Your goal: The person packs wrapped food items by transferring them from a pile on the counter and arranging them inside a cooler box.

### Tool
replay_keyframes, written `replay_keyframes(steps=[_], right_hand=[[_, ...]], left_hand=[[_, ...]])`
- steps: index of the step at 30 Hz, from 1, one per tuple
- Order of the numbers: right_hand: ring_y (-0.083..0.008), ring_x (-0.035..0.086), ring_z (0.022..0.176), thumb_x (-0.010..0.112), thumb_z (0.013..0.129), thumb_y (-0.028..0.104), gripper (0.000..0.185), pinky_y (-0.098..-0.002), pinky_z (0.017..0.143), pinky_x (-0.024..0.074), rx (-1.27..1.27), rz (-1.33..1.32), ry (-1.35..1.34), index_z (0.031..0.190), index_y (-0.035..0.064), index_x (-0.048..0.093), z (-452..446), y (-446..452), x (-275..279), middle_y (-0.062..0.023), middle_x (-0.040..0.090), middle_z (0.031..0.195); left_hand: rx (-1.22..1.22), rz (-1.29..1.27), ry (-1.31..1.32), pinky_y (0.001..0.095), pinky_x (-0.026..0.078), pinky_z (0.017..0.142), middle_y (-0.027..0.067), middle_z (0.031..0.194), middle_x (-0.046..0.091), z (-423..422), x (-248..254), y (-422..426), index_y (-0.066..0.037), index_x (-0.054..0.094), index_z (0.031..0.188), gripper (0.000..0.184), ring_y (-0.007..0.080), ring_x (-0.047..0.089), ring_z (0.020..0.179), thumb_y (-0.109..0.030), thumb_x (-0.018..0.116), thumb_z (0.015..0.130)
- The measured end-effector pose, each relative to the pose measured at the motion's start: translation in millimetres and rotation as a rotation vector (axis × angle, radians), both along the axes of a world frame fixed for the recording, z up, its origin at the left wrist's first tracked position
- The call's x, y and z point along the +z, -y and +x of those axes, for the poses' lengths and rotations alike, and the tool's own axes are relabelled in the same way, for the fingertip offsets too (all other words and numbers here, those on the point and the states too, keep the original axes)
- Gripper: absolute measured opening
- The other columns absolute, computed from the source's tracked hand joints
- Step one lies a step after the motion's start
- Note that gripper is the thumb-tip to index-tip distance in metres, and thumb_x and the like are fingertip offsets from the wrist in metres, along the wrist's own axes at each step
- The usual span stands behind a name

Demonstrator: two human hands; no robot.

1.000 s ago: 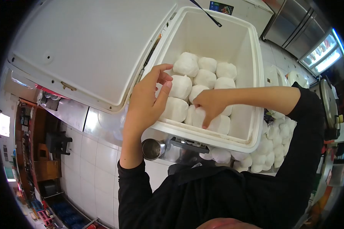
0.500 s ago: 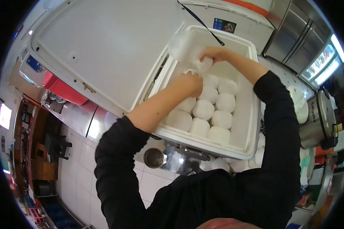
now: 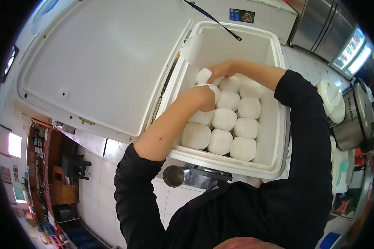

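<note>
Rounded white bundles sit in rows inside the open white plastic cooler. Toward the cooler's far hinge-side corner, the left hand lies over bundles, its fingertips hidden, so its grip cannot be told. Just beyond it, the right hand reaches down beside a bundle; whether its fingers clamp anything is unclear. A thin pale sheet stands by that corner.

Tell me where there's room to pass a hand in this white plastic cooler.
A narrow gap runs between the white rounded bundles and the right wall of the cooler; a hand might slip in. The open white plastic lid is bare inside. Crowded: far left, around the left hand and right hand, and the near end.
</note>
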State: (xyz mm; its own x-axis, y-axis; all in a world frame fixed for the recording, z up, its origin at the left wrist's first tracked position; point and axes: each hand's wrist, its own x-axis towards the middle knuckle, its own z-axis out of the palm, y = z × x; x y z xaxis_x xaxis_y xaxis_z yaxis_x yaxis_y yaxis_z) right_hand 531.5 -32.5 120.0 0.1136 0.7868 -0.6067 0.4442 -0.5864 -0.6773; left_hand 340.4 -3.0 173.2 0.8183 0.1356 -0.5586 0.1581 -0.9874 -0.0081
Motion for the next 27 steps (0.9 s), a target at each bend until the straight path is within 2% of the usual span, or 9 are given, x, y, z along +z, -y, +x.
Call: replay_keyframes(steps=[5, 8, 10, 14, 16, 19, 21, 23, 27], right_hand=[[-0.0343, 0.021, 0.138, 0.075, 0.070, 0.029, 0.068, -0.0558, 0.110, 0.0228, 0.097, -0.009, 0.015, 0.131, 0.0146, 0.049, 13.0, -11.2, -19.6, -0.0128, 0.024, 0.151], [-0.0345, 0.022, 0.138, 0.075, 0.069, 0.030, 0.070, -0.0573, 0.108, 0.0247, 0.241, -0.016, 0.000, 0.132, 0.0174, 0.049, 8.9, -8.3, -1.5, -0.0132, 0.026, 0.151], [-0.0351, 0.023, 0.138, 0.075, 0.068, 0.030, 0.072, -0.0586, 0.107, 0.0270, 0.449, 0.006, 0.053, 0.134, 0.0194, 0.048, 40.8, -25.3, -23.4, -0.0145, 0.027, 0.151], [-0.0353, 0.032, 0.134, 0.072, 0.073, 0.032, 0.073, -0.0551, 0.105, 0.0298, 0.250, 0.082, 0.441, 0.139, 0.0204, 0.044, 22.6, -16.9, 25.6, -0.0148, 0.030, 0.149], [-0.0320, 0.034, 0.133, 0.068, 0.080, 0.030, 0.064, -0.0436, 0.109, 0.0292, 0.219, 0.348, 0.568, 0.138, 0.0158, 0.045, 13.7, 26.7, 63.9, -0.0122, 0.032, 0.149], [-0.0428, 0.056, 0.101, 0.066, 0.081, 0.023, 0.050, -0.0430, 0.086, 0.0472, 0.300, 0.858, 0.544, 0.120, -0.0030, 0.048, -16.6, 153.4, 122.0, -0.0292, 0.058, 0.106], [-0.0253, 0.052, 0.119, 0.066, 0.081, 0.024, 0.056, -0.0359, 0.099, 0.0419, 0.172, 0.755, 0.502, 0.132, 0.0083, 0.050, -70.5, 267.5, 149.3, -0.0148, 0.051, 0.134], [-0.0212, 0.059, 0.102, 0.066, 0.081, 0.019, 0.055, -0.0373, 0.086, 0.0469, 0.315, 0.795, 0.546, 0.132, 0.0103, 0.048, -78.6, 368.7, 138.0, -0.0097, 0.062, 0.109], [-0.0159, 0.059, 0.097, 0.067, 0.080, 0.013, 0.046, -0.0297, 0.078, 0.0471, -0.206, 0.384, 0.455, 0.125, 0.0075, 0.056, -97.5, 556.6, 97.1, -0.0082, 0.064, 0.106]], left_hand=[[0.006, -0.068, 0.276, 0.0413, 0.049, 0.080, 0.0180, 0.092, 0.067, 3.5, 6.2, -12.8, -0.006, 0.067, 0.102, 0.029, 0.0326, 0.064, 0.090, -0.005, 0.049, 0.079], [-0.017, -0.145, 0.486, 0.0418, 0.048, 0.078, 0.0190, 0.092, 0.067, -0.1, 19.8, -8.3, -0.005, 0.066, 0.099, 0.028, 0.0344, 0.063, 0.089, -0.002, 0.048, 0.078], [-0.077, -0.217, 0.642, 0.0385, 0.048, 0.075, 0.0173, 0.087, 0.066, -3.7, 32.0, -9.5, -0.004, 0.064, 0.102, 0.026, 0.0300, 0.064, 0.084, -0.003, 0.049, 0.080], [-0.053, -0.463, 0.740, 0.0306, 0.046, 0.072, 0.0083, 0.085, 0.063, -14.2, 57.6, -10.2, -0.005, 0.063, 0.106, 0.022, 0.0144, 0.058, 0.081, -0.005, 0.053, 0.086], [-0.010, -0.548, 0.801, 0.0299, 0.045, 0.075, 0.0058, 0.086, 0.062, -41.2, 80.6, 13.8, -0.004, 0.062, 0.107, 0.019, 0.0137, 0.055, 0.080, -0.009, 0.054, 0.090], [-0.019, -0.468, 0.921, 0.0296, 0.043, 0.067, 0.0075, 0.079, 0.063, -105.7, 98.4, 70.3, 0.001, 0.060, 0.092, 0.011, 0.0153, 0.058, 0.077, -0.008, 0.056, 0.088], [0.012, -0.690, 0.773, 0.0273, 0.041, 0.063, 0.0077, 0.075, 0.061, -159.1, 101.1, 107.2, 0.002, 0.060, 0.080, 0.015, 0.0133, 0.057, 0.073, -0.011, 0.058, 0.087], [-0.106, -1.042, 0.552, 0.0304, 0.043, 0.062, 0.0112, 0.077, 0.061, -189.0, 78.0, 140.9, 0.002, 0.061, 0.081, 0.014, 0.0194, 0.058, 0.071, -0.012, 0.061, 0.085], [-0.061, -1.142, 0.219, 0.0321, 0.047, 0.068, 0.0122, 0.085, 0.063, -174.0, 5.0, 231.1, 0.001, 0.062, 0.092, 0.013, 0.0258, 0.062, 0.079, -0.010, 0.060, 0.086]])
